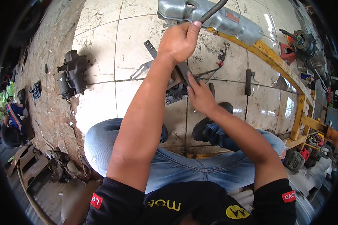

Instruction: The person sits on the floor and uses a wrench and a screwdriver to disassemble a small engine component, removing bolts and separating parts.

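Note:
My left hand (178,41) is closed around a dark metal rod (210,12) that slants up to the right, over a silver metal cover (234,26). Lower right, my right hand (201,93) grips a dark flat bar (184,71); a holed end (150,47) shows past my left hand. Beneath my hands sits a metal mechanism (175,95) on the tiles, partly hidden. A slotted bracket (139,71) is to its left, and thin cables with a red-and-black fitting (221,60) lie to its right.
A dark cast housing (73,71) lies left. A yellow steel frame (274,56) curves along the right, with a red stand (286,52), assorted parts (304,41) and tools beyond. My shoes (201,129) rest below my hands. A person (15,120) is at far left.

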Tool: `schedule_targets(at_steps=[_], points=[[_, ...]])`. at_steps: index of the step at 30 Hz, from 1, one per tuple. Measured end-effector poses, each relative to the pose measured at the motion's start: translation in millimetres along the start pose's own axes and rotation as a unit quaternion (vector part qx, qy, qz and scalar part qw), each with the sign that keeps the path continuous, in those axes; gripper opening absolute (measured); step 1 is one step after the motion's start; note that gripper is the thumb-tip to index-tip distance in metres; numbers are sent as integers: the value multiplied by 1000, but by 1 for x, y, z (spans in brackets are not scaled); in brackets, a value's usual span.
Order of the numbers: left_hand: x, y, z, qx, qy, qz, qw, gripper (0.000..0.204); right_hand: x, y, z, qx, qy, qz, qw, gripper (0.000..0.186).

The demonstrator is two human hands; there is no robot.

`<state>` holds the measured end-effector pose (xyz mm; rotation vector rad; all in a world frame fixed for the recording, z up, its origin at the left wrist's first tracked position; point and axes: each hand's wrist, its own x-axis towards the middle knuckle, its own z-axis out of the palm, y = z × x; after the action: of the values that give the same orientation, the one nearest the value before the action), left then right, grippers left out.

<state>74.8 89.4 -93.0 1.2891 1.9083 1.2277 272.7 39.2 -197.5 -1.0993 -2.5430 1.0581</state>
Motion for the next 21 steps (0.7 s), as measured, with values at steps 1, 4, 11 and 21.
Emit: schedule_targets(at_steps=[1,4,11,21], points=[[1,-3,-3,4,13,1,1000,65,-27,-2,-13,0,-30,11,999,56],[0,4,-3,10,-8,-22,1000,65,-67,-4,-35,1,-88,65,994,56],[-4,16,6,11,-18,-29,999,65,51,11,9,-2,-8,1,1000,55],[-2,6,-2,32,-22,-34,999,66,-16,1,-18,-58,-61,2,996,56]])
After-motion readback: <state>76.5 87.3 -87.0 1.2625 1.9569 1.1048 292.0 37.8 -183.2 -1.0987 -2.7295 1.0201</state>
